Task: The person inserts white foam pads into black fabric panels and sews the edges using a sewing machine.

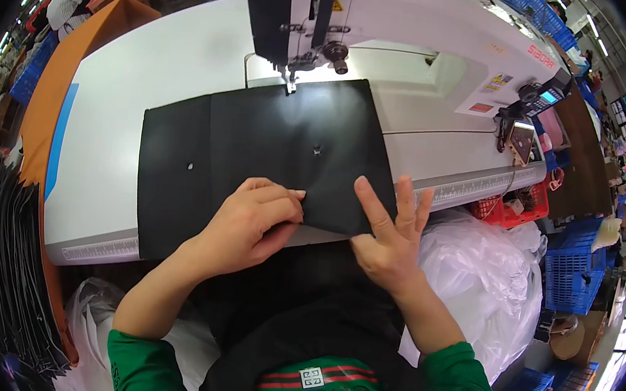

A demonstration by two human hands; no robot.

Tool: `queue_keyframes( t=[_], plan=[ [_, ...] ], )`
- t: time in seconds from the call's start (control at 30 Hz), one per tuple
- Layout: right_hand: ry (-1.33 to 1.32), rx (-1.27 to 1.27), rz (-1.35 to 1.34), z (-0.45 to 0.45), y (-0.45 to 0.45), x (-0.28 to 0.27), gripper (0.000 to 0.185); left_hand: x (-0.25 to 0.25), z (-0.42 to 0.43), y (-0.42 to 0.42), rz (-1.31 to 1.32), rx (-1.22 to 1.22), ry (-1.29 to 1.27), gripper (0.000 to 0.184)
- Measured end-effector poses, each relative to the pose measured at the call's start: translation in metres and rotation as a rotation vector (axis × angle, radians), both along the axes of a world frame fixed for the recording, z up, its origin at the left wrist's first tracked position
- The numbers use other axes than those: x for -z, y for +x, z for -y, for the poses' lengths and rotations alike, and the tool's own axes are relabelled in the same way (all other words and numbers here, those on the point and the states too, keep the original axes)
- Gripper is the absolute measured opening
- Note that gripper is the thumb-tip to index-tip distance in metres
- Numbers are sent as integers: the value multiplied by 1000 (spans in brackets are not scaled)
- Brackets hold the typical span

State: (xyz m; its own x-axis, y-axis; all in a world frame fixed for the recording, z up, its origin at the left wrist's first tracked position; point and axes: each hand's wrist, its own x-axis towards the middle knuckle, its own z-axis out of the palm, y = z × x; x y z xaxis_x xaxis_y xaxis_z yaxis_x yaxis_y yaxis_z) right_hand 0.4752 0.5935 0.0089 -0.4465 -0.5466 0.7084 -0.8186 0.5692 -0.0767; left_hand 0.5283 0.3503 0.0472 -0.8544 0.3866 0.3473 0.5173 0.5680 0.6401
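A black leather-like panel (267,127) lies on the sewing machine's white bed, with its far edge at the presser foot (291,86). A fold or seam line runs across its left part, and two small holes show in it. My left hand (254,220) is closed at the panel's near edge, its fingers curled over the material and its thumb tucked below. At the near right corner, my right hand (391,241) has its fingers spread. Its index finger reaches over the panel and its thumb is at the edge, partly hidden.
The sewing machine head (412,32) rises at the back. Many black panels (9,257) hang stacked at the left, beside an orange-brown board (54,103). Clear plastic bags (482,280), a red basket (523,208) and blue crates (573,270) stand at the right.
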Motion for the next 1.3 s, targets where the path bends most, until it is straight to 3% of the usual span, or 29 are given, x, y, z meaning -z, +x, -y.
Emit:
queue_keyframes(
  t=[0.23,0.37,0.5,0.6,0.7,0.83,1.03,1.1,1.3],
  plan=[
    [79,-30,5,-8,0,4,21,3,-2,2,7,-23,-14,18],
    [62,20,-3,-8,4,-3,21,1,-14,7,-145,-74,-87,17],
    [172,1,195,-7,7,-39,18,8,-13,8,-286,-104,-207,14],
    [105,-513,504,-12,-16,-51,10,8,-11,4,-209,-65,-175,13],
    [237,-391,333,37,-54,-49,19,4,-12,4,-175,-52,-220,12],
    [303,-444,144,62,-96,-28,24,2,-10,6,-168,-16,-269,11],
    [332,-571,181,44,-78,-33,28,-7,15,-16,66,-28,-237,17],
    [367,-644,211,39,-71,-37,29,6,23,-37,-251,-189,-394,32],
    [366,-737,318,29,-65,-39,29,11,33,-63,-187,-177,-457,45]
  ],
)
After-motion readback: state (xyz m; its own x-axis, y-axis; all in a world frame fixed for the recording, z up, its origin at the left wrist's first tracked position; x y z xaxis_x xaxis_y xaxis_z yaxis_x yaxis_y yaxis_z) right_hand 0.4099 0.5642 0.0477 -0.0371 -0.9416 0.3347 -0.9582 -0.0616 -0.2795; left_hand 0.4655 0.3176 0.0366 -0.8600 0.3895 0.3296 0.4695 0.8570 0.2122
